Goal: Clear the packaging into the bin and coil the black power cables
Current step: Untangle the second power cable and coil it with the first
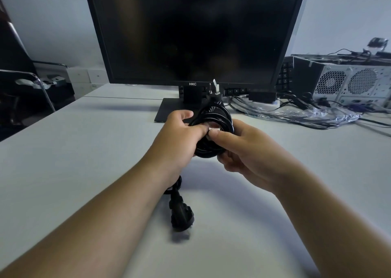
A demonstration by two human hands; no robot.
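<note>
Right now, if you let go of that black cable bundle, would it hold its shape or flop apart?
It would probably spring loose: the cable forms rounded loops that both the left hand and right hand pinch together, suggesting springy stiffness. The plug sticking up looks rigid and would likely tip the bundle.

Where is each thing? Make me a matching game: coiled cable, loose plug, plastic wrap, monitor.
1 coiled cable
2 loose plug
3 plastic wrap
4 monitor

a standing at the back
b in the left hand and right hand
c just under the left wrist
d on the table by the computer case

Pairs: 1-b, 2-c, 3-d, 4-a
</note>
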